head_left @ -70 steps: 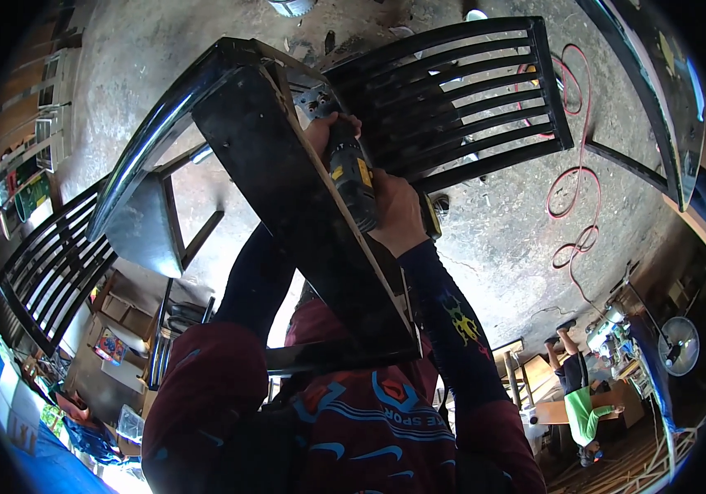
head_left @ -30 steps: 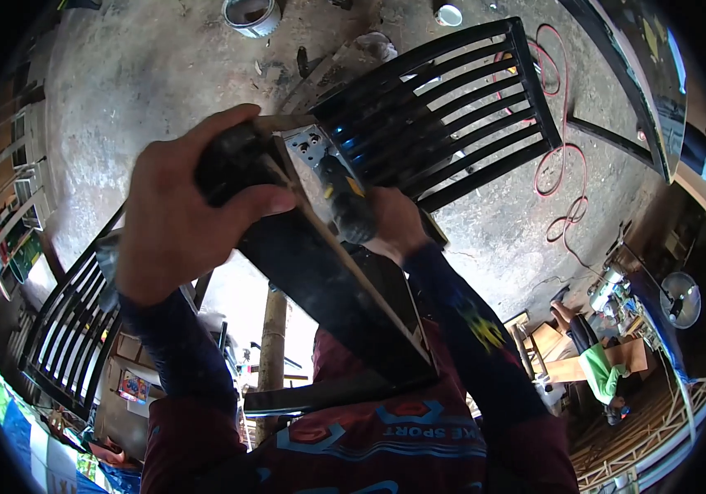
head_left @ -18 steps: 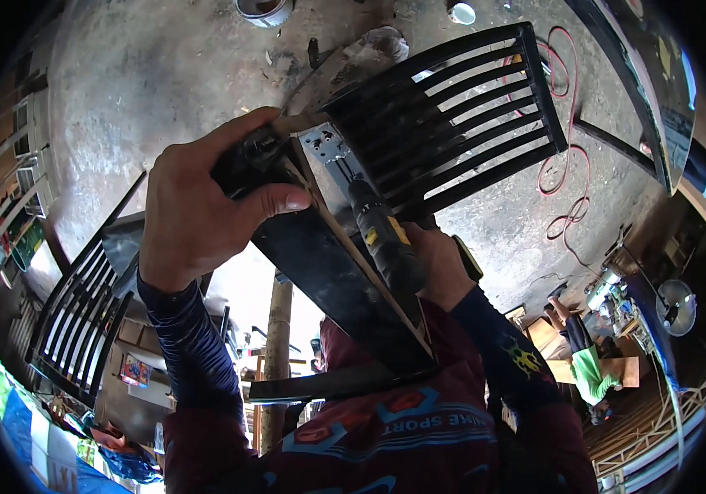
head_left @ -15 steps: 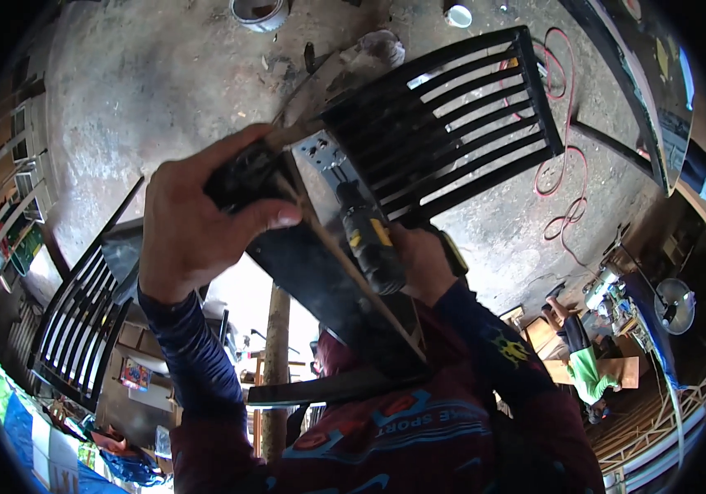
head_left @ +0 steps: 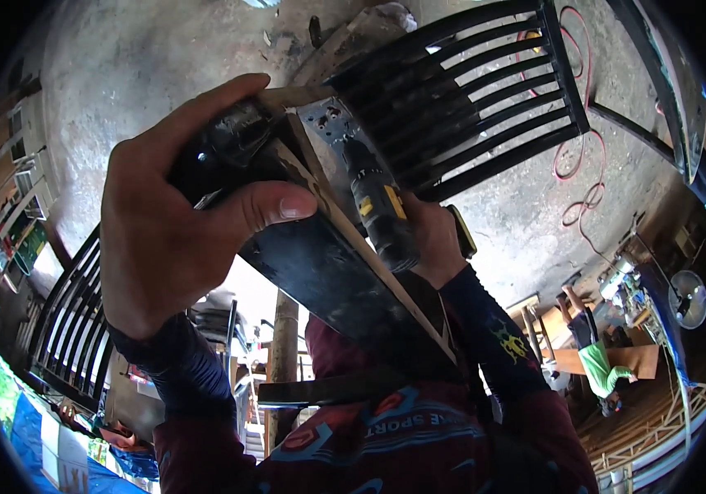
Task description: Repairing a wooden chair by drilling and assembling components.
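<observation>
- Black frame (head_left: 328, 276) is being clamped at its upper corner by left hand (head_left: 159, 214), thumb and fingers astride.
- Drill (head_left: 382, 210) is being held beside frame's long edge by right hand (head_left: 437, 236), fingers wrapping it (partly hidden), nose near metal plate (head_left: 330, 119).

Maroon shirt (head_left: 390, 440) — navy arm sleeves (head_left: 192, 375)

two hands (head_left: 167, 230) (head_left: 435, 235), one drill (head_left: 382, 214), one plate (head_left: 320, 123), one black frame (head_left: 328, 267), two slatted backs (head_left: 427, 107) (head_left: 73, 321), one fan (head_left: 688, 299) and one other person (head_left: 598, 365) show.
</observation>
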Demonstrator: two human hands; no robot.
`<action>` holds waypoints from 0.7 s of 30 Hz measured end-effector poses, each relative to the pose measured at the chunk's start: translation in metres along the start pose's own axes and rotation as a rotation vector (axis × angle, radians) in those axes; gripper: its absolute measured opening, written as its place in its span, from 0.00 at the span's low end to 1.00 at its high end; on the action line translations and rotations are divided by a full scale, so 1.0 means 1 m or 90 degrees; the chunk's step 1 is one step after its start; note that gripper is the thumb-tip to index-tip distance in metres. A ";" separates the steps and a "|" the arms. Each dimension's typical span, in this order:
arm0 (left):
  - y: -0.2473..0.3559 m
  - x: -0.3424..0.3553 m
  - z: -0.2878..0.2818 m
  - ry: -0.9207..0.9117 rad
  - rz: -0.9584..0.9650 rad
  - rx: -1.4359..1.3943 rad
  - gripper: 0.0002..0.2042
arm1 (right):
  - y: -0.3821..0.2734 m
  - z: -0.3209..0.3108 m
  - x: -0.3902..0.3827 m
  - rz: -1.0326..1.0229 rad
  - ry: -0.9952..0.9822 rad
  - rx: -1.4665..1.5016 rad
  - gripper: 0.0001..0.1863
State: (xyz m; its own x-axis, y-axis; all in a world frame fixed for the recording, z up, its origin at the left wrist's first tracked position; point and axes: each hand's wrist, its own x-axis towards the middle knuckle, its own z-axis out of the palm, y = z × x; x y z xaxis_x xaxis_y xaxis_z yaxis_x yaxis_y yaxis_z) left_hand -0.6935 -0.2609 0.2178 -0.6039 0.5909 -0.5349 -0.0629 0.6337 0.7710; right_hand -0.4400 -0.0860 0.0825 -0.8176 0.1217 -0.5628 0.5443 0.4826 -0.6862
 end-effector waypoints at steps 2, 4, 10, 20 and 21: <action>0.004 -0.001 -0.001 -0.007 -0.008 0.035 0.41 | 0.004 0.008 -0.007 -0.005 0.016 0.005 0.24; 0.005 -0.002 -0.003 -0.001 -0.020 0.033 0.41 | 0.005 0.011 -0.006 -0.034 0.037 0.000 0.20; 0.004 -0.004 -0.001 0.011 -0.014 0.038 0.41 | 0.011 0.015 -0.006 -0.055 0.083 -0.012 0.17; 0.004 -0.006 0.000 0.019 0.034 0.012 0.33 | 0.016 0.017 -0.004 -0.070 0.082 0.005 0.16; 0.003 -0.005 0.001 0.017 0.039 0.013 0.33 | 0.017 0.017 -0.004 -0.069 0.082 0.003 0.16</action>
State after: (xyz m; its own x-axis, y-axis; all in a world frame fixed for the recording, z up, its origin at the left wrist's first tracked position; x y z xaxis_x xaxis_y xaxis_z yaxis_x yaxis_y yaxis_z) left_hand -0.6898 -0.2617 0.2227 -0.6269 0.6159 -0.4772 -0.0094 0.6065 0.7951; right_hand -0.4248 -0.0931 0.0653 -0.8888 0.1793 -0.4217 0.4520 0.4943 -0.7425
